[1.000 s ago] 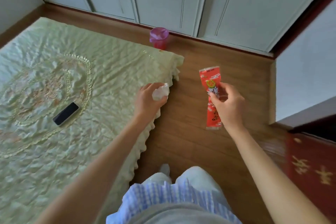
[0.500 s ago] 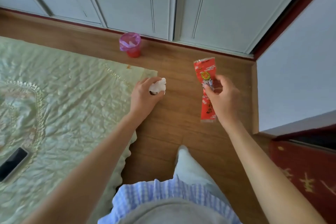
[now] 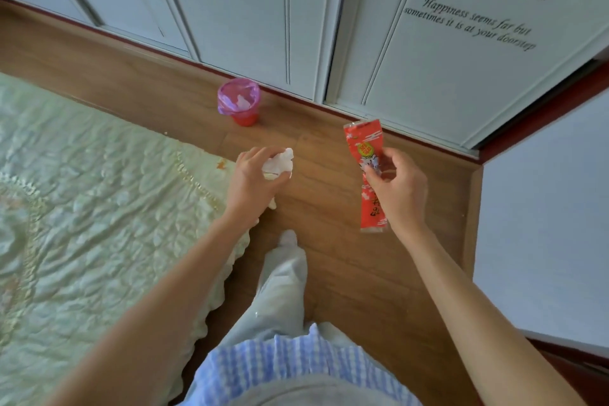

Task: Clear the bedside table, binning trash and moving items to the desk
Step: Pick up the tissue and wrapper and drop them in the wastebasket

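Your left hand [image 3: 253,180] reaches forward over the corner of the bed [image 3: 99,208], palm down, fingers curled round a crumpled white tissue [image 3: 278,163] that pokes out past the knuckles; your right hand [image 3: 397,189] is raised at about the same height over the floor [image 3: 329,208], thumb and fingers pinching a red wrapper [image 3: 367,155] near its middle, so the wrapper hangs nearly upright with its top edge above the hand and its clear bottom seal below the wrist; both forearms run bare from the lower corners of the view, well apart.

The wrapper carries a round yellow-green badge near the top and dark characters down its lower half, too blurred for you to read; the right wardrobe door [image 3: 461,43] bears "HAPPY" in large script, and beneath it "Happiness seems far but sometimes it is at your doorstep"; the next door to the left shows what looks like the same smaller line upside down.

The bin [image 3: 239,102], small and red with a pink liner, stands on the floor against the wardrobe base, ahead of your left hand and apart from it; something pale lies inside; one pale trouser leg [image 3: 283,287] steps forward between your arms.
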The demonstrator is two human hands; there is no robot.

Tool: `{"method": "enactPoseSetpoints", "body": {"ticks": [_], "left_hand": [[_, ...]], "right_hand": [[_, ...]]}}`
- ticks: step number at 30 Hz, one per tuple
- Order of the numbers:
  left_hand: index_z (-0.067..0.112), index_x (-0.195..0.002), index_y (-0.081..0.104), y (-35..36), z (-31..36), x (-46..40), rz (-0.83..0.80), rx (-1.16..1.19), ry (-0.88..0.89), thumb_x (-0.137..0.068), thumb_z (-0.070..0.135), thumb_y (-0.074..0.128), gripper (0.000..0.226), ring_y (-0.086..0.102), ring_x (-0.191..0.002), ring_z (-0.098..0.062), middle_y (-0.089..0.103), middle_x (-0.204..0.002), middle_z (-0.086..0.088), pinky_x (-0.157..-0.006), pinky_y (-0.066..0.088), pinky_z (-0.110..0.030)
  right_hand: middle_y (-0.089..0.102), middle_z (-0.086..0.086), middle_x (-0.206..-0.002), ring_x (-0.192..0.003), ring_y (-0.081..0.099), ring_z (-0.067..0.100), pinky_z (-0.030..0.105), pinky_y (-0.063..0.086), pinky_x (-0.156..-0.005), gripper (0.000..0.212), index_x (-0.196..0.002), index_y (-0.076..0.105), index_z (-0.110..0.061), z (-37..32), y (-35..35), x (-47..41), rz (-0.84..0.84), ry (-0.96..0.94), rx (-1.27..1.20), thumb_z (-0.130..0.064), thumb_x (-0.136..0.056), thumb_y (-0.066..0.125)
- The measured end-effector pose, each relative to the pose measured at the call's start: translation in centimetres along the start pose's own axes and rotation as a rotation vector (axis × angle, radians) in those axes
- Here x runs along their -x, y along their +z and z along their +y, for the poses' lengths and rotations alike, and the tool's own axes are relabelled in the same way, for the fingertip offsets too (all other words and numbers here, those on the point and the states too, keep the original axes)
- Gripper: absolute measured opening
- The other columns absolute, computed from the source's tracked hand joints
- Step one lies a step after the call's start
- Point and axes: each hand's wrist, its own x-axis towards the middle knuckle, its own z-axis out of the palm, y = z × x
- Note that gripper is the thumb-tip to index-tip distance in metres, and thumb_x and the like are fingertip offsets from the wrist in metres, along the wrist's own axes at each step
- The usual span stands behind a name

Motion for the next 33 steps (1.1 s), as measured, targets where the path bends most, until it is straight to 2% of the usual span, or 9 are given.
{"method": "enactPoseSetpoints", "body": {"ticks": [2,6,9,11,16,22,25,30,33], "left_hand": [[0.024,-0.109,0.064,0.1,-0.7,-4.0,0.025,-0.013,0.01,-0.075,0.024,0.073,0.035,0.053,-0.101,-0.017,0.063,-0.106,0.008,-0.082,0.041,-0.026],[0.023,-0.108,0.065,-0.4,-1.8,-11.4,0.076,-0.034,-0.041,-0.073,0.023,0.075,0.036,0.052,-0.101,-0.014,0.064,-0.107,0.007,-0.08,0.033,-0.022],[0.021,-0.108,0.066,-0.8,-2.4,-16.3,0.079,-0.06,-0.032,-0.073,0.023,0.076,0.036,0.053,-0.101,-0.016,0.065,-0.107,0.004,-0.082,0.041,-0.027],[0.021,-0.109,0.066,-1.1,-2.7,-19.2,0.082,-0.073,-0.053,-0.074,0.023,0.076,0.037,0.053,-0.101,-0.016,0.065,-0.108,0.002,-0.083,0.042,-0.028],[0.019,-0.11,0.066,-0.9,-4.1,-25.7,0.122,-0.074,-0.11,-0.073,0.022,0.077,0.038,0.053,-0.104,-0.017,0.066,-0.111,0.001,-0.082,0.038,-0.024],[0.017,-0.111,0.066,0.7,-6.2,-34.1,0.212,-0.085,-0.225,-0.073,0.022,0.077,0.04,0.054,-0.103,-0.02,0.066,-0.111,-0.002,-0.082,0.039,-0.027],[0.016,-0.109,0.066,1.6,-6.6,-38.2,0.271,-0.081,-0.281,-0.073,0.02,0.078,0.038,0.055,-0.1,-0.022,0.067,-0.107,-0.003,-0.078,0.039,-0.028],[0.019,-0.11,0.066,3.0,-7.9,-43.5,0.375,-0.074,-0.456,-0.074,0.021,0.076,0.038,0.052,-0.101,-0.019,0.066,-0.11,-0.001,-0.078,0.035,-0.026],[0.021,-0.109,0.066,3.5,-9.6,-46.1,0.42,-0.033,-0.547,-0.073,0.022,0.075,0.037,0.052,-0.1,-0.021,0.066,-0.107,0.0,-0.077,0.038,-0.028]], "right_hand": [[0.07,-0.003,-0.095,-0.078,0.063,0.008,0.027,0.052,-0.071,0.031,-0.107,0.064,-0.016,-0.4,1.9,-3.7,-0.007,-0.005,-0.02,-0.032,-0.081,0.071],[0.069,-0.006,-0.092,-0.075,0.062,0.006,0.023,0.05,-0.069,0.03,-0.107,0.064,-0.017,-2.0,5.4,-11.1,-0.037,-0.012,-0.034,-0.032,-0.082,0.07],[0.067,-0.008,-0.092,-0.071,0.059,0.003,0.008,0.039,-0.064,0.03,-0.107,0.064,-0.015,-3.2,7.4,-16.3,-0.057,-0.023,-0.037,-0.032,-0.083,0.07],[0.067,-0.007,-0.094,-0.073,0.058,0.001,0.005,0.035,-0.064,0.03,-0.107,0.063,-0.015,-3.6,8.8,-19.4,-0.081,-0.033,-0.047,-0.033,-0.084,0.069],[0.068,-0.003,-0.099,-0.082,0.058,0.002,0.005,0.036,-0.068,0.031,-0.107,0.063,-0.015,-3.5,12.6,-27.2,-0.183,-0.079,-0.043,-0.035,-0.084,0.068],[0.068,-0.002,-0.099,-0.079,0.059,0.004,0.005,0.034,-0.065,0.031,-0.108,0.064,-0.016,-3.1,17.8,-38.5,-0.314,-0.174,-0.026,-0.034,-0.083,0.069],[0.069,-0.003,-0.099,-0.079,0.061,0.007,0.013,0.039,-0.065,0.031,-0.109,0.064,-0.017,-3.2,20.0,-44.3,-0.356,-0.215,-0.024,-0.032,-0.082,0.07],[0.068,-0.002,-0.094,-0.073,0.061,0.008,0.02,0.045,-0.064,0.027,-0.104,0.065,-0.017,-3.4,24.1,-52.2,-0.466,-0.321,-0.023,-0.029,-0.082,0.071],[0.068,-0.002,-0.092,-0.071,0.062,0.01,0.022,0.046,-0.064,0.026,-0.105,0.065,-0.017,-3.3,27.6,-55.3,-0.551,-0.355,0.0,-0.029,-0.082,0.07]]}}
